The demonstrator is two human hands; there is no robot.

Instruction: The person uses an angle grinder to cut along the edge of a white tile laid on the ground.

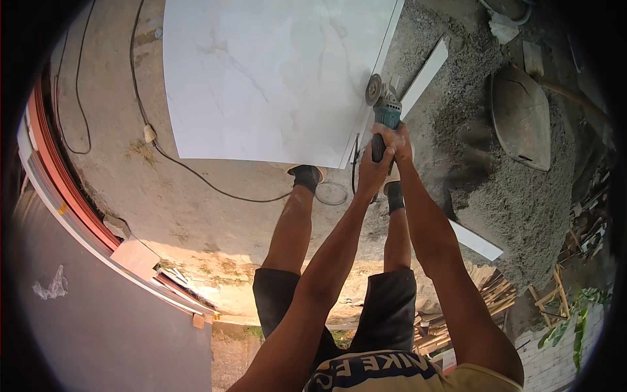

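Note:
Both of my hands are closed around a teal and black angle grinder (388,115). My left hand (374,172) wraps the black rear grip, and my right hand (400,141) is farther forward, against the body. At the grinder's far end, its round disc (373,89) lies over the right edge of a large white marbled slab (261,78). Whether the disc touches the slab, I cannot tell. A thin line runs along that edge, marking off a narrow margin. To the right of the grinder lies a white strip (426,77).
A black cable (196,178) with a pale connector (149,134) crosses the concrete floor at left. Grey gravel (522,215) is heaped at right, with a shovel (521,114) on it. Another white strip (477,240) and scrap wood (496,297) lie nearer. My feet stand by the slab's near edge.

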